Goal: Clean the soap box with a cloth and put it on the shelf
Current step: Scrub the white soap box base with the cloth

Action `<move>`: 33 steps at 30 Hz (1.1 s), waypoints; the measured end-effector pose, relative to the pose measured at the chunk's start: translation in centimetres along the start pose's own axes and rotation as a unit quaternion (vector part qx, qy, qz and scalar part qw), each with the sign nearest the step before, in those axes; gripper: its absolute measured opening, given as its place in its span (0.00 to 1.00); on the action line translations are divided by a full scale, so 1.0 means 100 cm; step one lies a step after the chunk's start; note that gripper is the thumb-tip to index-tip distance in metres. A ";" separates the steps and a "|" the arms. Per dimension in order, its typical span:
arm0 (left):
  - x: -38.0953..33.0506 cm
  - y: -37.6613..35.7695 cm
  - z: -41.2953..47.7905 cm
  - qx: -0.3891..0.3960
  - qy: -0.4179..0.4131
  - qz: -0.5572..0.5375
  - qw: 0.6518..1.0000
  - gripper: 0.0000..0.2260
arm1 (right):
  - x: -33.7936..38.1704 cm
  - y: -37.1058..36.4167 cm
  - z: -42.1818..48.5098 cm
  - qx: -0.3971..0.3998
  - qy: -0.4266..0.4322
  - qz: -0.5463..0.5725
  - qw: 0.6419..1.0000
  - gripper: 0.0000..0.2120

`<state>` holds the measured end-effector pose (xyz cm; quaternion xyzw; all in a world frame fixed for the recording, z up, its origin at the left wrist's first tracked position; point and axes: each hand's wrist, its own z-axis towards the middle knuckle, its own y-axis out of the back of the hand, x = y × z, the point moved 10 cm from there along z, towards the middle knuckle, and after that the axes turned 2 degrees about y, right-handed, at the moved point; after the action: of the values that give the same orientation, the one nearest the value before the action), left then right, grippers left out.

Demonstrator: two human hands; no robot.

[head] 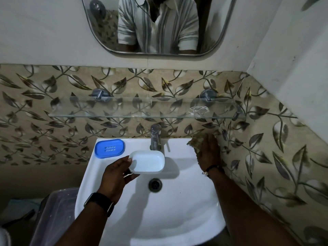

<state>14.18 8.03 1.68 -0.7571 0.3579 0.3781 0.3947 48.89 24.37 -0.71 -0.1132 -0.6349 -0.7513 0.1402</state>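
White box (147,162) hangs over the sink (177,210), pinched at its near end by the left hand (117,176); right hand (208,151) clutching the cloth (192,142) should wipe inside first, corners included.

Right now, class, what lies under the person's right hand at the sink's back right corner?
A brownish crumpled cloth shows beyond the right hand, on the white ceramic sink rim. The hand covers most of the cloth, so its full extent cannot be seen.

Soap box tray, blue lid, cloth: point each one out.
soap box tray (148,161), head view, inner floor.
blue lid (109,148), head view, top face.
cloth (194,142), head view, edge beyond the right hand.
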 end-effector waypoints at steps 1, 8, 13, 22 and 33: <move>0.000 0.000 0.000 -0.001 -0.002 0.000 1.000 0.10 | 0.007 -0.001 -0.006 0.016 0.030 -0.041 0.999 0.38; 0.002 -0.004 -0.001 0.006 -0.005 0.004 1.000 0.08 | 0.003 -0.041 -0.019 0.183 0.030 -0.074 0.980 0.43; 0.002 -0.003 -0.001 0.009 -0.006 0.004 1.000 0.09 | 0.004 -0.040 -0.017 0.202 0.026 -0.077 0.976 0.45; -0.002 -0.008 -0.006 0.029 -0.006 -0.010 1.000 0.09 | 0.009 -0.003 -0.016 0.107 0.041 -0.107 0.988 0.38; -0.018 0.003 -0.026 0.061 -0.013 -0.043 0.997 0.06 | 0.175 0.112 -0.095 -0.216 0.269 0.055 0.937 0.28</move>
<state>13.90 6.12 4.12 -0.7412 0.3423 0.3484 0.4604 36.55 12.12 14.15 0.0310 -0.3887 -0.8638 0.3190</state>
